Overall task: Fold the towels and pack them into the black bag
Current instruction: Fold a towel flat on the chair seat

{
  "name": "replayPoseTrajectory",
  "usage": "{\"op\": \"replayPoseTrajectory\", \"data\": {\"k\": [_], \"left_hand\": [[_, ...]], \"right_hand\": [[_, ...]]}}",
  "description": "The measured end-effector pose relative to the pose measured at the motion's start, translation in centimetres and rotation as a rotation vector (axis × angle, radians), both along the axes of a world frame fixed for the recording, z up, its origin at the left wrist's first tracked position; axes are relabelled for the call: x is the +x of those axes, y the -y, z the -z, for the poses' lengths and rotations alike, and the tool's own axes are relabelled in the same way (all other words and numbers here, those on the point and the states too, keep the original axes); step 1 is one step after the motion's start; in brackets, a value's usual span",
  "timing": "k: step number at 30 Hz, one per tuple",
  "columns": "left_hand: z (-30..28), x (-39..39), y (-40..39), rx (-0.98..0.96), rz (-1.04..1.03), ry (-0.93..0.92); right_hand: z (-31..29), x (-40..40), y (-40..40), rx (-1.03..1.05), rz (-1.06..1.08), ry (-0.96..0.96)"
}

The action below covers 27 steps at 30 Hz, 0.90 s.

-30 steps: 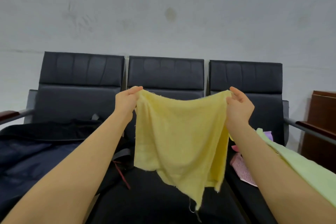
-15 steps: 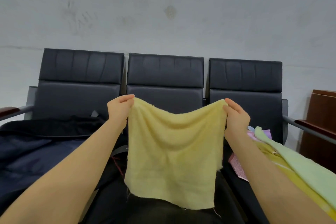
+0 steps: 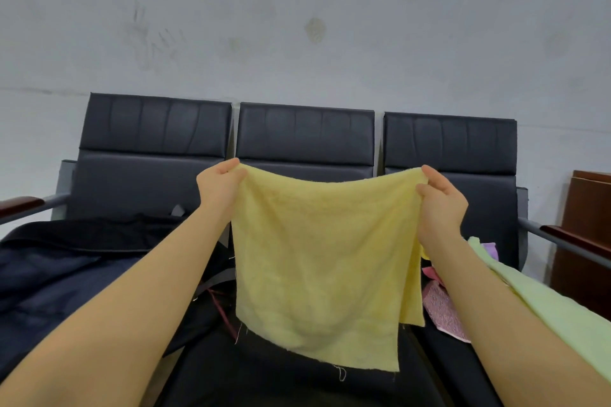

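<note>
A pale yellow towel (image 3: 324, 261) hangs spread in the air over the middle seat. My left hand (image 3: 219, 185) pinches its top left corner and my right hand (image 3: 441, 200) pinches its top right corner. Its lower edge hangs free, with a second layer showing at the right side. The black bag (image 3: 76, 261) lies slumped on the left seat, dark blue inside. More towels lie on the right seat: a light green one (image 3: 549, 304), a pink one (image 3: 443, 311) and a purple one (image 3: 489, 249), partly hidden by my right arm.
A row of three black padded seats (image 3: 304, 139) stands against a grey wall. Metal armrests with wooden tops (image 3: 20, 205) stick out at both ends. A brown wooden cabinet (image 3: 585, 235) stands at the far right.
The towel was bunched with one corner drooping; it now hangs flat and square. Both hands have moved apart, stretching its top edge.
</note>
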<state>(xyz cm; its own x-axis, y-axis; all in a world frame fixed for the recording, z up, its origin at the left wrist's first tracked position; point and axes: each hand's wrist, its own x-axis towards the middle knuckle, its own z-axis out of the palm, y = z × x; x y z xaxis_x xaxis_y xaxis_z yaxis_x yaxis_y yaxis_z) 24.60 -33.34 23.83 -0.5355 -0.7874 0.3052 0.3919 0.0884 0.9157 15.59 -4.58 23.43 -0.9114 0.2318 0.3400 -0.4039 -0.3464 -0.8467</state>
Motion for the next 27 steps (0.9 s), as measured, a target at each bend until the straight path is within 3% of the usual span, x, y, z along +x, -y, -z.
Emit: {"op": "replayPoseTrajectory", "data": {"k": [5, 13, 20, 23, 27], "left_hand": [[0.4, -0.2, 0.3, -0.227, -0.124, 0.166], [1.5, 0.9, 1.1, -0.415, -0.272, 0.336], [0.6, 1.9, 1.3, -0.657, -0.373, 0.44], [-0.6, 2.3, 1.1, -0.533, -0.35, 0.386], [-2.0, 2.9, 0.5, -0.223, -0.224, 0.141]], "right_hand": [[0.2, -0.2, 0.0, 0.084, 0.029, 0.015], [1.1, -0.3, -0.1, 0.304, 0.194, -0.046], [0.5, 0.0, 0.5, 0.294, 0.254, -0.055], [-0.4, 0.4, 0.3, 0.214, 0.222, -0.075], [-1.6, 0.9, -0.1, 0.167, 0.195, -0.075]]}}
